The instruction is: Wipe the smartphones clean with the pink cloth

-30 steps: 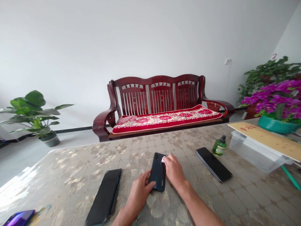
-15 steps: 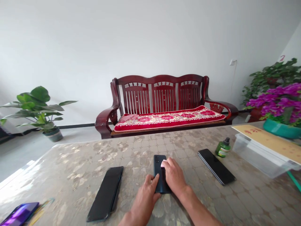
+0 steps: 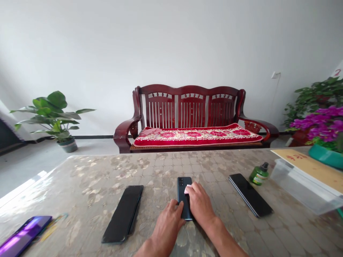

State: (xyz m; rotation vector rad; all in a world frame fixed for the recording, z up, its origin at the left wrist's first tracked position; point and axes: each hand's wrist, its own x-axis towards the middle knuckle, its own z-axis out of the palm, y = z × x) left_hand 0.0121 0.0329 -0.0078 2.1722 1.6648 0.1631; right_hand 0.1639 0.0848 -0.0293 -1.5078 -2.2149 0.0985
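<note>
A dark blue phone (image 3: pixel 184 203) lies back up on the table, its camera block toward the far end. My left hand (image 3: pixel 169 219) grips its near left edge, with the thumb on the back cover. Over the right side of the phone is my right hand (image 3: pixel 200 200), closed, fingers pinching a small pale pink folded tissue (image 3: pixel 188 189) against the back cover. Part of the phone is hidden under the right hand. Left of my hands, a black phone (image 3: pixel 123 214) rests screen up on top of another flat dark thing, mostly covered.
On the right lie more black phones (image 3: pixel 250 194), stacked, beside a green bottle (image 3: pixel 259 174) with a black cap. A clear plastic box (image 3: pixel 300 189) carries a tan sheet (image 3: pixel 311 164). A purple phone (image 3: pixel 25 235) is at near left. A wooden bench (image 3: pixel 193 107) stands beyond the table.
The whole view has shifted slightly with the head. Both hands keep their places on the phone, and the tissue stays pinched near the camera block.
</note>
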